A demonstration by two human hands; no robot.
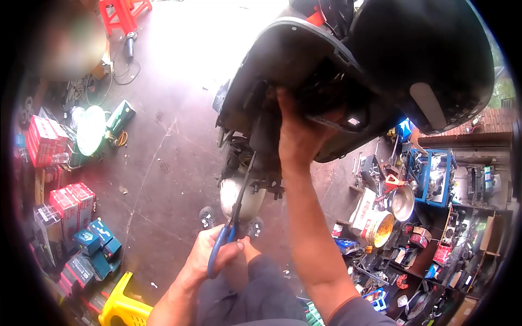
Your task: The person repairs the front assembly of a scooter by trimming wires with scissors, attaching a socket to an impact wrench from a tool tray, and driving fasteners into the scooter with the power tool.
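Observation:
My left hand (209, 252) is closed around blue-handled long-nose pliers (234, 220). Their long jaws point up, and the tips lie in front of the dark parts under a raised black vehicle body (304, 49). My right hand (302, 136) reaches up into the underside of that body. Its thumb lies along the dark surface, and its other fingers are partly hidden as they wrap a black panel (345, 122). Below the mechanism, a pale rounded part (242, 195) shows behind the pliers.
A large rounded black part (424, 54) juts out at upper right. Right of me are a blue metal frame (432, 176), a metal bowl (402, 202) and bins of tools. Red-and-white boxes (72, 204), teal boxes (98, 239) and a yellow stool (125, 307) stand left.

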